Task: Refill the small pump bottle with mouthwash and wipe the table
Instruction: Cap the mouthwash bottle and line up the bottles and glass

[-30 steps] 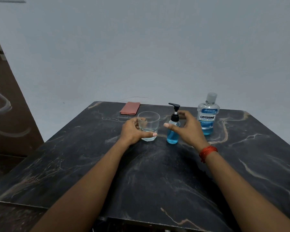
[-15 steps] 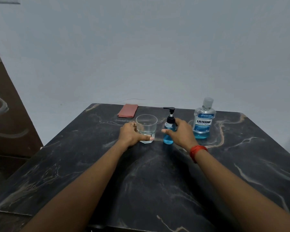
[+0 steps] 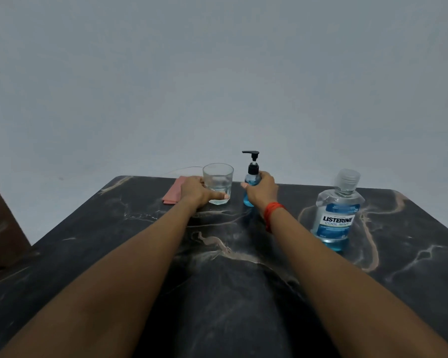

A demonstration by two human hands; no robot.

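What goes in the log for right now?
left hand: grips glass; right hand: grips pump bottle; Listerine bottle: capped, standing; cloth: on table

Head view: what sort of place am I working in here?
Most likely a plain room in a home: a dark marble-look table stands before a bare pale wall, and on it are household things: a mouthwash bottle, a glass, a pump bottle and a folded pink cloth.
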